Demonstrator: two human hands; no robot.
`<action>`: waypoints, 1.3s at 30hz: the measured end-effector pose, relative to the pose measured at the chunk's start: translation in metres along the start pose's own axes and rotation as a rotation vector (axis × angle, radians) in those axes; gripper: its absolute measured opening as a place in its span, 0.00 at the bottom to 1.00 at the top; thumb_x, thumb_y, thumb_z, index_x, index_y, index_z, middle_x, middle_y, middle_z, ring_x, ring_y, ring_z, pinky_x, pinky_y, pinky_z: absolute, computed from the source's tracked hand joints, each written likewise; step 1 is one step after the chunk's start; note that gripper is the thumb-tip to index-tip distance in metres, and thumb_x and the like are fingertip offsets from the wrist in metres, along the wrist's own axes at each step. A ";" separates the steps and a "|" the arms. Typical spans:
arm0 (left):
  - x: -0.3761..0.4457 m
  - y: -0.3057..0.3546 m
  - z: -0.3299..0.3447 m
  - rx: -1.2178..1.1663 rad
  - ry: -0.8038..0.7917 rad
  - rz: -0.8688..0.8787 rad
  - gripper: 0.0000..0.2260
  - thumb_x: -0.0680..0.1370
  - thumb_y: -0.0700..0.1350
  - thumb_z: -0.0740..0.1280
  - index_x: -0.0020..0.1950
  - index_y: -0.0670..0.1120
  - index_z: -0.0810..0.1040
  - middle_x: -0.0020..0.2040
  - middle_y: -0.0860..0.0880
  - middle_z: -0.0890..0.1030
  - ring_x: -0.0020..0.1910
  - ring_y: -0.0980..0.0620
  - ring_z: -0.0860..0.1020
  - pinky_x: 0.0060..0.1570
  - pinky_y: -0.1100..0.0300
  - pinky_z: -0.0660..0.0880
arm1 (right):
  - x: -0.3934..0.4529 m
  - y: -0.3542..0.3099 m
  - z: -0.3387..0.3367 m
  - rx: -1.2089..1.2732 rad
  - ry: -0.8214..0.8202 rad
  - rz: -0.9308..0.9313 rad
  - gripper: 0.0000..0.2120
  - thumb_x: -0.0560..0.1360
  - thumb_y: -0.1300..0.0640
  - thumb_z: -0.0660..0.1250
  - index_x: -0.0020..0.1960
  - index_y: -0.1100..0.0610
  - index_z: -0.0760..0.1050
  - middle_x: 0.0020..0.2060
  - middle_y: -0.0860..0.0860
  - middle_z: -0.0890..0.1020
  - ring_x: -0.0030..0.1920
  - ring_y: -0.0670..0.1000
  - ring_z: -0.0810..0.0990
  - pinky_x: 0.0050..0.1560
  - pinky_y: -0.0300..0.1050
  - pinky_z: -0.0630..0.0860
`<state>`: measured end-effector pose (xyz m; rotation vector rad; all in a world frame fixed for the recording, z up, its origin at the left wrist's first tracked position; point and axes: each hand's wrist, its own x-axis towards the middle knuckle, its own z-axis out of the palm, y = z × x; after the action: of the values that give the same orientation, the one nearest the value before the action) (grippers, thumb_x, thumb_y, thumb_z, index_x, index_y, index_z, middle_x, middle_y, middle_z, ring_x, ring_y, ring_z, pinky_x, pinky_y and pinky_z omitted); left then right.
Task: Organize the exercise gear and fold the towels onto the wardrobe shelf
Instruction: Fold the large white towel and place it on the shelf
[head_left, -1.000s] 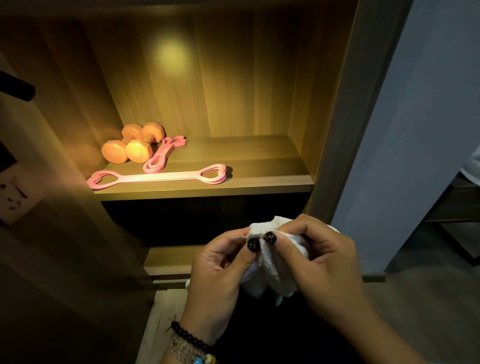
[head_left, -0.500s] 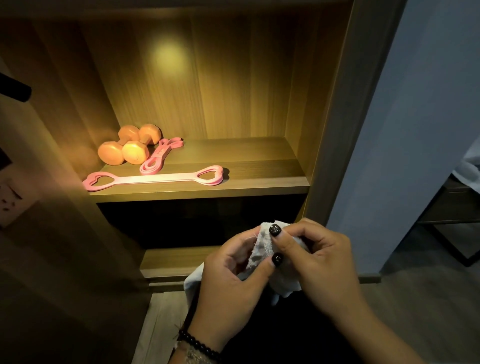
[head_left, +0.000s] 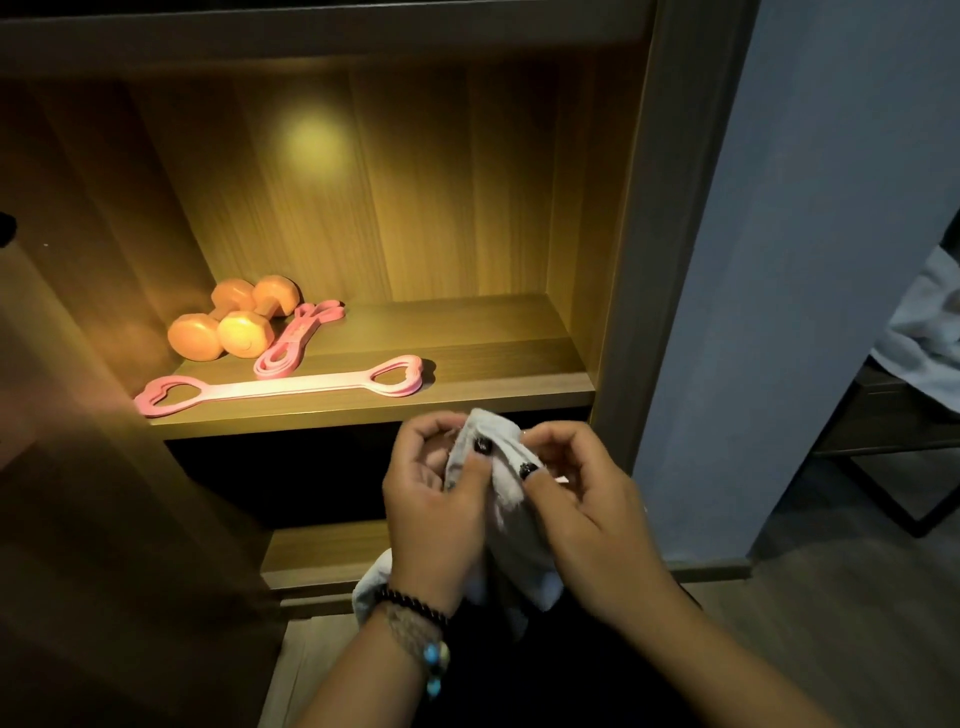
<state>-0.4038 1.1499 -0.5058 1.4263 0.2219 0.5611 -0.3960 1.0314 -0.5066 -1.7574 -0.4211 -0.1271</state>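
Nearest, the left hand (head_left: 431, 514) and right hand (head_left: 587, 514) each pinch a white towel (head_left: 511, 525) between thumb and fingers, both grips curled on the cloth, which hangs bunched between them in front of the wardrobe's dark lower opening. Beyond, on the lit shelf (head_left: 493, 364), a pink band (head_left: 283, 387) lies along the front edge. Behind it lie a second band (head_left: 298, 340) and two orange dumbbells (head_left: 234, 319), close together at the left.

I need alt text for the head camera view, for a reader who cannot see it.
Both hands, left hand and right hand, pinch a white towel before an open wooden wardrobe. On its lit shelf lie two orange dumbbells, a long pink resistance band and a second pink band.
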 end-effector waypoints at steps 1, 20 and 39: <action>0.013 0.002 0.002 -0.015 0.000 -0.015 0.15 0.74 0.26 0.65 0.48 0.47 0.75 0.43 0.46 0.84 0.43 0.46 0.83 0.46 0.48 0.80 | 0.010 0.002 -0.002 -0.040 -0.020 -0.022 0.09 0.77 0.59 0.65 0.54 0.49 0.74 0.48 0.42 0.80 0.50 0.41 0.78 0.46 0.33 0.75; 0.164 0.113 0.001 -0.215 0.212 -0.097 0.14 0.75 0.30 0.63 0.53 0.47 0.73 0.49 0.46 0.78 0.45 0.50 0.78 0.43 0.58 0.78 | 0.171 -0.016 -0.084 -1.245 -0.574 -0.022 0.17 0.78 0.45 0.59 0.57 0.55 0.77 0.53 0.53 0.80 0.50 0.52 0.78 0.49 0.44 0.77; 0.198 0.199 -0.007 0.327 0.042 0.506 0.11 0.79 0.34 0.62 0.53 0.50 0.76 0.42 0.49 0.79 0.39 0.54 0.78 0.31 0.65 0.75 | 0.236 -0.219 -0.144 -1.899 -0.020 -0.445 0.23 0.80 0.37 0.51 0.55 0.50 0.78 0.40 0.50 0.74 0.41 0.54 0.77 0.37 0.43 0.70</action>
<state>-0.2851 1.2619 -0.2769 1.8026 -0.0220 1.0025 -0.2331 0.9803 -0.1982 -3.4481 -0.8028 -1.1150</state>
